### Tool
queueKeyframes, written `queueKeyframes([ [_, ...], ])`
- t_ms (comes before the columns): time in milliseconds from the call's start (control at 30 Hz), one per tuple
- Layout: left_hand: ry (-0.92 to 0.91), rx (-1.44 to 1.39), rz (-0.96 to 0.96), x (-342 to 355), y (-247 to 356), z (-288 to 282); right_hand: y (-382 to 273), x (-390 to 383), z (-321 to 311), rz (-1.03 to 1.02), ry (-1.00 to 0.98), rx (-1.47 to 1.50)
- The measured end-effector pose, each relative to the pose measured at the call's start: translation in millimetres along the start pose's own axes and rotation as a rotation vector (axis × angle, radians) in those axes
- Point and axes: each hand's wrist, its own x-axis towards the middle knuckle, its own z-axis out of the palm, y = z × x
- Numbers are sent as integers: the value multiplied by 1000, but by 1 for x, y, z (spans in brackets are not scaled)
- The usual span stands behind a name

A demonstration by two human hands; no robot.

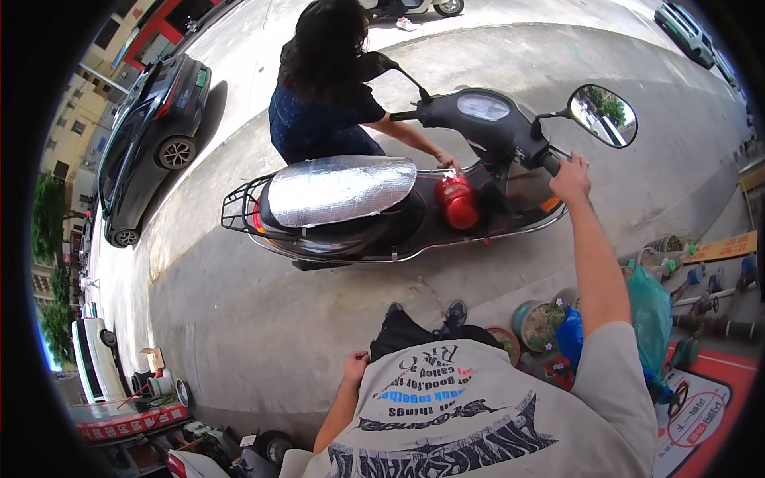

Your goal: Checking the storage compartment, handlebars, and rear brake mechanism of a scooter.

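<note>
A black electric scooter (351, 239) stands sideways in front of me, its front to the right. With my right arm stretched out, my right hand (570, 178) is closed round its near handlebar grip (550, 163). A silver foil cover (343, 191) lies over the seat. On the footboard is a shiny red rounded thing (460, 205), like a helmet. Another person's hand (448, 162) reaches to its top from the far side. My left hand (356, 365) hangs low beside my dark trousers, its fingers loosely curled and nothing visible in them.
The other person (323, 95) bends beyond the scooter. A round mirror (603, 115) sticks out at the right handlebar. Potted plants (538, 325), a green plastic bag (647, 315) and pipes (717, 327) crowd my right side. A dark car (151, 151) is parked at left.
</note>
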Motion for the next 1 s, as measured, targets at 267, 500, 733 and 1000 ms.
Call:
queueKeyframes([
  [267,-25,40,-47,13,16,0,7,4,3,-16,6,23],
  [500,-50,10,-125,27,20,-8,1,5,2,-4,-3,16],
  [733,-37,-16,-175,52,48,-17,2,8,6,-7,34,-28],
  [1000,-114,18,-87,141,62,-33,-9,7,6,12,59,-43],
])
